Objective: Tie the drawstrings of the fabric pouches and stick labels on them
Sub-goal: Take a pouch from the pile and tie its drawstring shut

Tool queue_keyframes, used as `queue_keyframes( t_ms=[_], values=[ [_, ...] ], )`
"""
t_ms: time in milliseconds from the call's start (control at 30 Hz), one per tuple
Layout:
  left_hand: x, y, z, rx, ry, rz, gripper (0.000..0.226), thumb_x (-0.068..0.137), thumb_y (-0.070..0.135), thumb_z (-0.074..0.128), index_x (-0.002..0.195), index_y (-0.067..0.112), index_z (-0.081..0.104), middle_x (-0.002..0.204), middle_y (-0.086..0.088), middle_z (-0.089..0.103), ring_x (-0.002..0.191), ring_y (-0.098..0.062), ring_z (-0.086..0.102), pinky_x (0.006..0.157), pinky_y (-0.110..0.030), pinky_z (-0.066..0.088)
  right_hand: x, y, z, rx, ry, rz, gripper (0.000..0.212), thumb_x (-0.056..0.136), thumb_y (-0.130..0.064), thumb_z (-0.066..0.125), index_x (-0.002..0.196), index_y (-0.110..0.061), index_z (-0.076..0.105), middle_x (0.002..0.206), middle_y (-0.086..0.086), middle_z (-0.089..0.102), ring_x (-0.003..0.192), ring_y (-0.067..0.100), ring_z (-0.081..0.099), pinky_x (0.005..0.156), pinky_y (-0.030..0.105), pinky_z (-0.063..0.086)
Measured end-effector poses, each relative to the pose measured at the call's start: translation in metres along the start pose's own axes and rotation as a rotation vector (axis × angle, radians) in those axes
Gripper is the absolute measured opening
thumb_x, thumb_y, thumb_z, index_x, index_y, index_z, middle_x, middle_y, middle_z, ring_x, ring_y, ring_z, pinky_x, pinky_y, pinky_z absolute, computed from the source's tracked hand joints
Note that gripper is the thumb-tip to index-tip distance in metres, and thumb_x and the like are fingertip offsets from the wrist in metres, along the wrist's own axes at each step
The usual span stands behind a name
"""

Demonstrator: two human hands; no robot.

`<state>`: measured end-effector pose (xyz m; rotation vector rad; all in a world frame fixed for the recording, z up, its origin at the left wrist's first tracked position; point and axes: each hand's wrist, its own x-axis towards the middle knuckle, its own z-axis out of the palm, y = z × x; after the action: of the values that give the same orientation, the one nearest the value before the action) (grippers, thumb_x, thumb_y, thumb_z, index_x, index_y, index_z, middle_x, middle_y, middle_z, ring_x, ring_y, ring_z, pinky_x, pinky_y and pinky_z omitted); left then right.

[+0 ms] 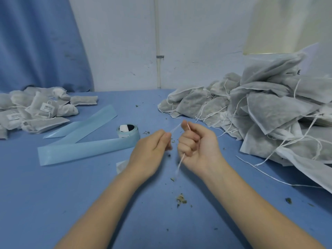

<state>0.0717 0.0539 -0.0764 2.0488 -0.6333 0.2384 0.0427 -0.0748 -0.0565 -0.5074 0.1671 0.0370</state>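
Observation:
My left hand (152, 151) and my right hand (195, 146) are close together above the blue table (71, 194), each pinching a white drawstring (180, 163). The string runs between my fingertips and a blurred end hangs below my right fist. A corner of a white pouch (120, 165) shows under my left wrist, mostly hidden. A big heap of loose grey-white pouches (269, 108) with dangling strings lies on the right. Tied pouches with barcode labels (43, 108) lie at the far left.
A label roll (128, 132) stands mid-table with its pale blue backing strip (84, 150) trailing left in folds. Dried herb crumbs (181, 199) are scattered near my forearms. A blue curtain (39, 42) and a white wall close off the back.

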Motion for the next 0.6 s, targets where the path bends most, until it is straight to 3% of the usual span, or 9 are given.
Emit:
queue_keyframes(
  t_ms=[133, 300, 467, 600],
  values=[
    [0.0, 0.002, 0.003, -0.445, 0.126, -0.168, 0.012, 0.092, 0.014, 0.058, 0.085, 0.024, 0.057, 0.065, 0.009, 0.065, 0.066, -0.008, 0.056, 0.073, -0.033, 0.046, 0.001, 0.006, 0.005, -0.013, -0.014, -0.073, 0.026, 0.093, -0.009, 0.039, 0.091, -0.004, 0.064, 0.043, -0.008, 0.021, 0.031, 0.007, 0.017, 0.032, 0.017, 0.012],
    [0.0, -0.003, 0.0, -0.465, 0.221, -0.175, 0.013, 0.085, 0.014, 0.067, 0.075, 0.02, 0.061, 0.077, 0.004, 0.072, 0.076, -0.012, 0.065, 0.078, -0.036, 0.049, 0.008, 0.02, 0.006, -0.327, -0.06, -0.117, 0.04, 0.092, 0.0, 0.028, 0.105, -0.016, 0.062, 0.043, -0.01, 0.02, 0.037, 0.005, 0.012, 0.034, 0.016, 0.012],
    [-0.003, -0.006, -0.006, -0.426, 0.295, -0.192, 0.011, 0.086, 0.025, 0.064, 0.075, 0.024, 0.066, 0.078, 0.008, 0.071, 0.082, -0.014, 0.065, 0.081, -0.036, 0.048, 0.009, 0.024, 0.012, -1.195, -0.056, -0.359, 0.052, 0.084, 0.0, 0.035, 0.102, -0.04, 0.065, 0.046, -0.009, 0.037, 0.04, 0.008, 0.026, 0.039, 0.017, 0.024],
    [-0.002, -0.007, -0.01, -0.423, 0.286, -0.194, 0.013, 0.088, 0.023, 0.063, 0.076, 0.022, 0.069, 0.072, 0.013, 0.069, 0.076, -0.008, 0.062, 0.075, -0.028, 0.045, 0.009, 0.024, 0.011, -1.456, -0.05, -0.466, 0.047, 0.085, -0.006, 0.039, 0.097, -0.047, 0.06, 0.051, -0.004, 0.037, 0.042, 0.01, 0.03, 0.044, 0.021, 0.032]
  ],
)
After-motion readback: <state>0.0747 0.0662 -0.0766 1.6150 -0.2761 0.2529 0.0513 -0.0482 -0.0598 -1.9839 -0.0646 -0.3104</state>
